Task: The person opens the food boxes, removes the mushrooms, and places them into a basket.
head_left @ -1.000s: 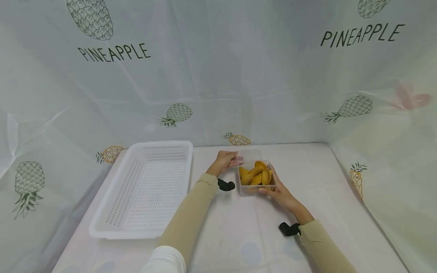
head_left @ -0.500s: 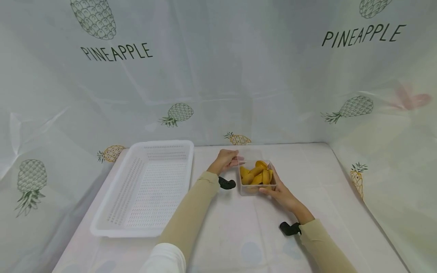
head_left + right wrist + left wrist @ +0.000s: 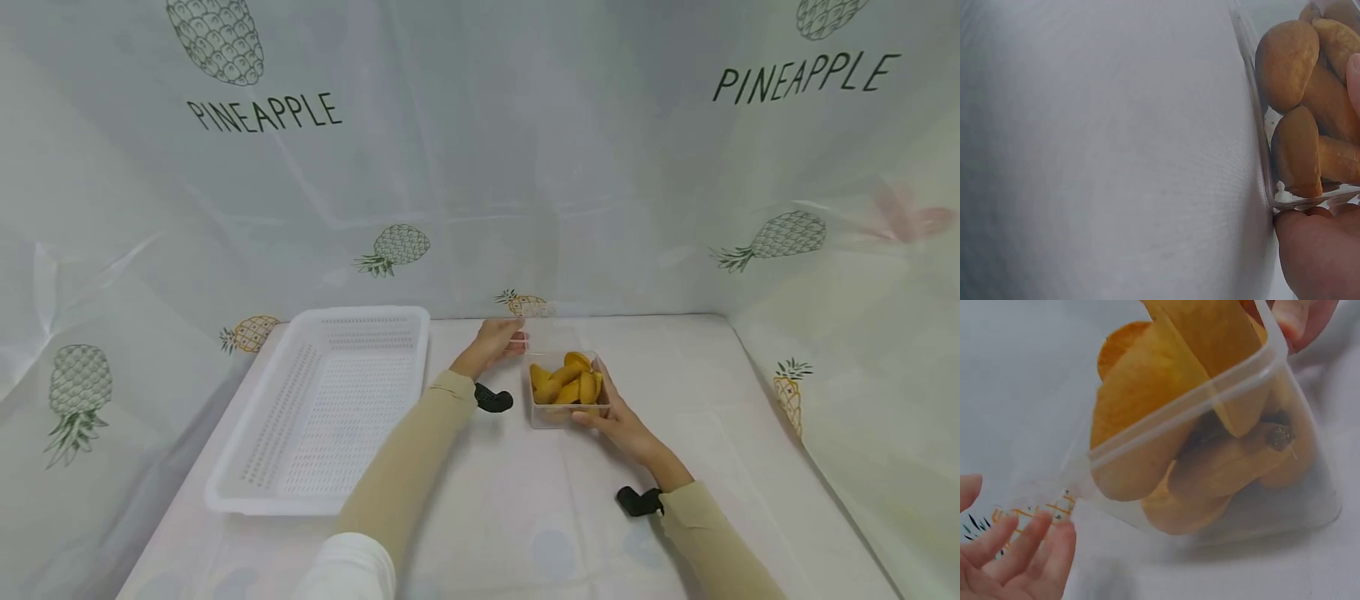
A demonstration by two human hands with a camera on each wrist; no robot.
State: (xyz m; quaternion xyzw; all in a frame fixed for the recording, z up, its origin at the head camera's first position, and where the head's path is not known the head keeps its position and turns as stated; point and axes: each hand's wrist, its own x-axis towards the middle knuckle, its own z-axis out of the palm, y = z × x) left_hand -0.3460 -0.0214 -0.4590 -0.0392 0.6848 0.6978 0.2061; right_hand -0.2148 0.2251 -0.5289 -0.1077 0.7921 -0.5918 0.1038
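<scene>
A clear plastic box (image 3: 551, 421) stands on the table, filled with smooth, rounded yellow-brown pieces (image 3: 558, 387) whose exact kind is unclear. My right hand (image 3: 622, 429) grips its right side, thumb at the front and fingers along the far side; the right wrist view shows a fingertip and the palm edge (image 3: 1322, 250) around its corner. A clear lid (image 3: 551, 335) stands raised behind the box. My left hand (image 3: 495, 343) is at the lid's left edge. In the left wrist view, its fingers (image 3: 1025, 556) are extended and apart from the thumb.
A white perforated plastic basket (image 3: 330, 425) sits to the left on the pale tablecloth (image 3: 480, 533). A hanging sheet printed with pineapples (image 3: 480, 167) closes off the back and sides. Black wrist devices (image 3: 493, 398) stick out below both wrists.
My left hand has shifted slightly left and back along the lid's edge, its fingers no longer reaching behind the lid. My right hand keeps its grip on the box. The view has turned slightly.
</scene>
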